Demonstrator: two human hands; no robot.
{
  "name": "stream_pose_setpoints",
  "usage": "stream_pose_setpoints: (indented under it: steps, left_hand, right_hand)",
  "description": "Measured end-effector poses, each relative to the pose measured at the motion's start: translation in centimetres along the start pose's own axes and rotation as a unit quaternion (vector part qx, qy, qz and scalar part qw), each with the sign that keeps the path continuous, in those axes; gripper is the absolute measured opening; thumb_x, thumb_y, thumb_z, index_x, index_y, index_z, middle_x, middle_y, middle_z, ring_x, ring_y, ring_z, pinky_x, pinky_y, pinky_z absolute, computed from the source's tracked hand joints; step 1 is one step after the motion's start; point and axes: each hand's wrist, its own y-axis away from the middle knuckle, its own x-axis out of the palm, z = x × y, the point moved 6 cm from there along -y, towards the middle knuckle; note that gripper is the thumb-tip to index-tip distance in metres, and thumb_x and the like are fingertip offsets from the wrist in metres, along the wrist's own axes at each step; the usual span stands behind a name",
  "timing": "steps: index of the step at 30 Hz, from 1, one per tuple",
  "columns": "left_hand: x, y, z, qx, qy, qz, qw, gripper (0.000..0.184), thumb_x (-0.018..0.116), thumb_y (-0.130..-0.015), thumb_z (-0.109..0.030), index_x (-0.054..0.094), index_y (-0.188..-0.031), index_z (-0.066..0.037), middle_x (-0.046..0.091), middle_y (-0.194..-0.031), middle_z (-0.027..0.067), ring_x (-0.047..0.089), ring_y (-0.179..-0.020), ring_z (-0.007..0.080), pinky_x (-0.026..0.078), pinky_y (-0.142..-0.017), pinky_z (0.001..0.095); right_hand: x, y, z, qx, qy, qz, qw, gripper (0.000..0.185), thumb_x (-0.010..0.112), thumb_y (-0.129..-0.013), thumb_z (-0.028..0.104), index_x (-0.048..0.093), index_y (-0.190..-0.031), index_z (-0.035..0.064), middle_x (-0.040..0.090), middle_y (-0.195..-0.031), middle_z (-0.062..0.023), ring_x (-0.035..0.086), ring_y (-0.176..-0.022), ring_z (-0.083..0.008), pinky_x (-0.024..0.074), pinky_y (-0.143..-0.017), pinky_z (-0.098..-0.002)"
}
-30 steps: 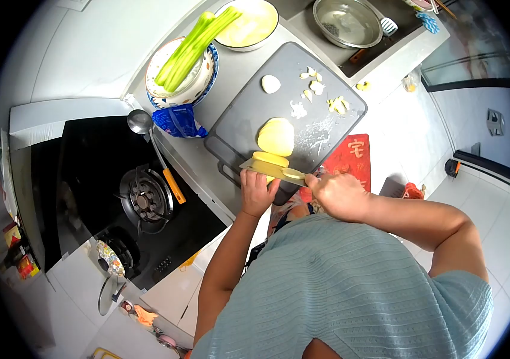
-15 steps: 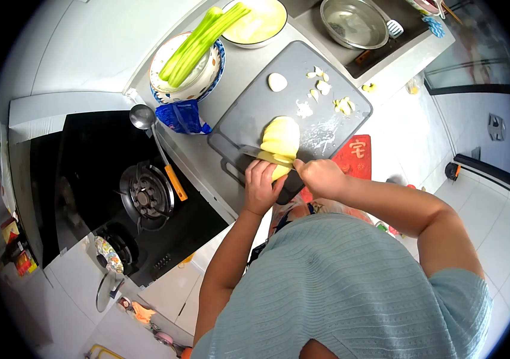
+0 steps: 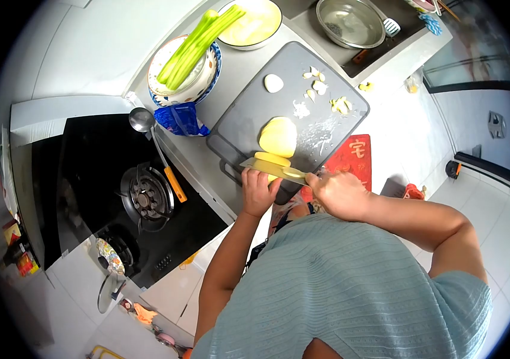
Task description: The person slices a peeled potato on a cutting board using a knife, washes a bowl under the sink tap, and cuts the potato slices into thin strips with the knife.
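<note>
My right hand (image 3: 340, 194) is wrapped around the handle of a kitchen knife (image 3: 261, 164), whose blade points left across the near part of the grey cutting board (image 3: 240, 113). A pale yellow slice sticks to the blade near the handle. My left hand (image 3: 257, 194) has its fingers curled on the remaining piece of peeled potato (image 3: 273, 178), mostly hidden by hand and blade. Just beyond the blade lies a potato slice (image 3: 272, 158), and past it a stack of potato slices (image 3: 278, 136). A whitish round piece (image 3: 273, 83) and garlic cloves (image 3: 319, 87) rest farther up the board.
Celery stalks (image 3: 192, 54) lie across a patterned bowl (image 3: 212, 75), beside a blue packet (image 3: 180, 119). Another bowl (image 3: 279, 27) stands behind. A metal basin (image 3: 350, 24) sits in the sink. The gas stove (image 3: 87, 179) with a ladle (image 3: 168, 158) is on the left.
The knife has shifted slightly toward me and right, now carrying a slice on its blade. A gap has opened between the potato stack and the slice nearest the blade.
</note>
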Motion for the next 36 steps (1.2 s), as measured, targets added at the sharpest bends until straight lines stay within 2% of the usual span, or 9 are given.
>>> stream_pose_setpoints:
  steps: [10,12,16,18,22,24,29,34,36]
  left_hand:
    - [0.5,0.6,0.6,-0.012,0.006,-0.006,1.0,0.043,0.079,-0.071,-0.011,0.052,-0.103,-0.002,0.048,-0.101,0.0176,0.049,-0.093,0.0392,0.04,-0.087,0.0534]
    - [0.7,0.9,0.8,-0.01,-0.008,-0.004,1.0,0.043,0.079,-0.073,-0.016,0.057,-0.106,-0.001,0.052,-0.107,0.0146,0.05,-0.101,0.0367,0.043,-0.091,0.0491]
    - [0.6,0.7,0.7,-0.007,-0.001,-0.005,1.0,0.043,0.078,-0.074,-0.016,0.056,-0.108,-0.001,0.052,-0.109,0.0141,0.049,-0.104,0.0367,0.042,-0.093,0.0486]
    - [0.5,0.7,0.5,-0.014,0.008,-0.021,1.0,0.043,0.078,-0.075,-0.016,0.056,-0.109,-0.002,0.053,-0.111,0.0133,0.049,-0.106,0.0359,0.042,-0.094,0.0479]
    - [0.5,0.4,0.5,-0.017,0.002,-0.018,1.0,0.044,0.078,-0.076,-0.017,0.055,-0.112,-0.003,0.053,-0.113,0.0133,0.049,-0.108,0.0352,0.042,-0.095,0.0469]
    - [0.3,0.2,0.3,-0.013,0.013,-0.028,0.999,0.045,0.077,-0.077,-0.017,0.055,-0.114,-0.003,0.052,-0.114,0.0132,0.049,-0.108,0.0349,0.043,-0.095,0.0456]
    - [-0.3,-0.4,-0.1,-0.011,0.012,-0.016,1.0,0.046,0.077,-0.077,-0.015,0.054,-0.115,-0.003,0.052,-0.115,0.0128,0.049,-0.109,0.035,0.043,-0.095,0.0453]
    - [-0.3,0.2,0.2,-0.011,0.011,-0.003,1.0,0.046,0.077,-0.077,-0.015,0.055,-0.115,-0.003,0.052,-0.115,0.0128,0.049,-0.11,0.0354,0.043,-0.095,0.0458]
    - [0.0,0.7,0.6,-0.014,0.023,-0.009,1.0,0.044,0.077,-0.075,-0.013,0.052,-0.11,-0.002,0.049,-0.109,0.017,0.048,-0.102,0.0396,0.04,-0.091,0.0525]
  right_hand:
    - [0.5,0.5,-0.2,0.023,-0.012,0.042,0.999,0.031,0.057,-0.088,0.017,0.054,-0.112,-0.0015,0.065,-0.072,-0.014,0.067,-0.062,-0.0297,0.0517,-0.048,-0.0407]
    - [0.6,0.2,-0.1,0.022,-0.03,0.015,0.999,0.032,0.059,-0.086,0.016,0.054,-0.113,-0.0011,0.065,-0.071,-0.0141,0.067,-0.062,-0.0298,0.0513,-0.048,-0.0408]
    - [1.8,-1.3,-0.2,0.021,-0.028,0.031,0.999,0.037,0.062,-0.081,0.013,0.053,-0.113,-0.0022,0.065,-0.069,-0.015,0.067,-0.061,-0.0308,0.0512,-0.048,-0.0413]
    - [2.3,-2.0,-0.2,0.013,-0.029,0.033,0.999,0.041,0.066,-0.075,0.009,0.052,-0.112,-0.0036,0.065,-0.069,-0.0159,0.067,-0.061,-0.0315,0.0518,-0.049,-0.0422]
    - [3.1,-3.5,-0.5,0.015,-0.037,0.059,0.997,0.027,0.06,-0.082,0.01,0.051,-0.104,-0.0033,0.067,-0.07,-0.0181,0.069,-0.066,-0.034,0.0552,-0.055,-0.0432]
    - [4.0,-4.1,-1.1,0.013,-0.042,0.026,0.999,0.047,0.067,-0.07,0.004,0.052,-0.114,-0.0047,0.065,-0.068,-0.017,0.068,-0.064,-0.0327,0.0529,-0.051,-0.0433]
    - [6.8,-5.3,-2.7,0.002,-0.025,-0.003,1.0,0.05,0.068,-0.07,0.005,0.05,-0.116,-0.0044,0.065,-0.069,-0.0172,0.068,-0.065,-0.0338,0.0528,-0.052,-0.0438]
    - [3.4,-3.6,-1.4,0.0,-0.039,0.013,0.999,0.049,0.067,-0.071,0.006,0.05,-0.116,-0.004,0.065,-0.07,-0.0173,0.066,-0.063,-0.0349,0.0526,-0.051,-0.0432]
    - [1.3,-2.1,0.0,-0.007,-0.052,0.004,0.999,0.045,0.063,-0.074,0.006,0.05,-0.116,-0.004,0.064,-0.073,-0.017,0.066,-0.061,-0.0342,0.0525,-0.05,-0.0425]
